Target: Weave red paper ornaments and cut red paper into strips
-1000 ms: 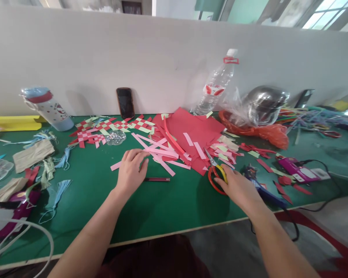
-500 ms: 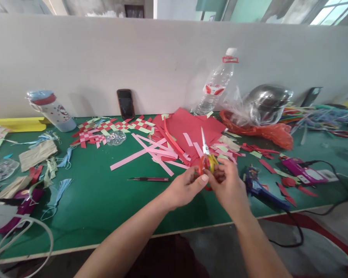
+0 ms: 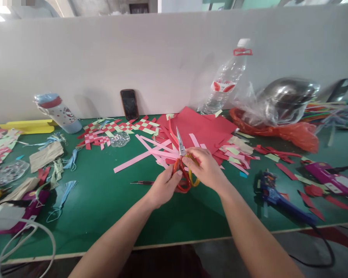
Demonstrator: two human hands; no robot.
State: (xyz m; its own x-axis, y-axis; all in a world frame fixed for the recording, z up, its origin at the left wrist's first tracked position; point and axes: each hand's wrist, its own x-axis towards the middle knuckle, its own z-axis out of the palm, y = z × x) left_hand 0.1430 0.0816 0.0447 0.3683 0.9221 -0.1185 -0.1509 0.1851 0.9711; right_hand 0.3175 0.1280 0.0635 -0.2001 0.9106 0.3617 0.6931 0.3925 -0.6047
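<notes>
Scissors [image 3: 180, 148] with red and yellow handle loops are held over the green table, their blades pointing away from me. My left hand [image 3: 164, 185] is closed around the red loop. On the other side, my right hand [image 3: 205, 168] pinches them near the pivot and the yellow loop. Just beyond the blades lie red paper sheets [image 3: 204, 125] and loose pink paper strips [image 3: 135, 159]. A slim pen-like tool [image 3: 141, 182] rests left of the scissors, its near end hidden behind my left hand.
A leaning plastic bottle [image 3: 226, 83], a phone [image 3: 129, 104] and a tumbler [image 3: 60, 114] stand by the partition. To the right lie a blue glue gun [image 3: 278, 199] and a purple device [image 3: 326, 175] with cables. Tassels [image 3: 65, 197] and a white cable [image 3: 48, 231] are at left.
Both hands have moved left and a little nearer with the scissors, and the handle loops show more fully. The view has turned slightly, shifting the table items to the right.
</notes>
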